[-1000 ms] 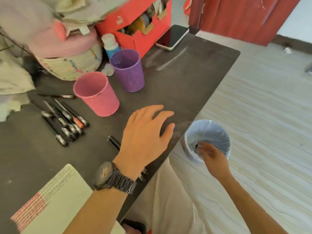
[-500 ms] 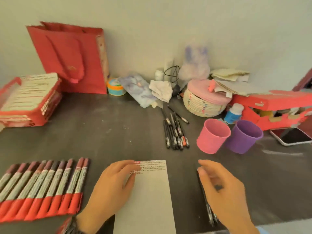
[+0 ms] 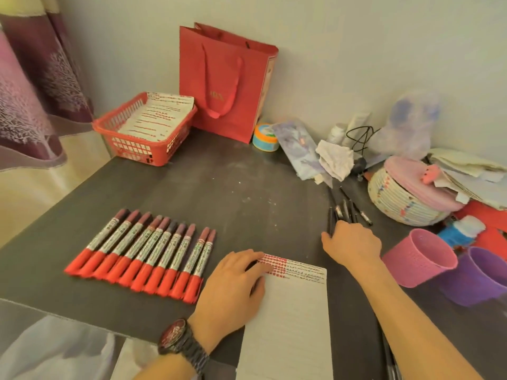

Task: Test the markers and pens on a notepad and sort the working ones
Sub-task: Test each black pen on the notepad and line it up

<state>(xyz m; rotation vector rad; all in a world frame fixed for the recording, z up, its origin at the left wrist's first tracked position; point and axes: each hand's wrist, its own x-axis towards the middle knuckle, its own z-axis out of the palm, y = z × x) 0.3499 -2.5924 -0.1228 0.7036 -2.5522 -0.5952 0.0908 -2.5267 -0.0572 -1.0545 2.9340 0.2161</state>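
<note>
Head view: a dark grey counter (image 3: pixel 219 187) meets a pale wall, with a purple curtain (image 3: pixel 27 91) far left of the notepad (image 3: pixel 296 311). The left hand (image 3: pixel 233 286) rests flat on the notepad's upper left corner, its grip loose and holding nothing. Left of the notepad lies a row of red markers (image 3: pixel 148 253). Beyond the notepad's right corner the right hand (image 3: pixel 352 242) covers black pens (image 3: pixel 345 209); I cannot tell whether its grip holds one. A pink cup (image 3: pixel 419 259) and a purple cup (image 3: pixel 474 278) stand right of the notepad.
</note>
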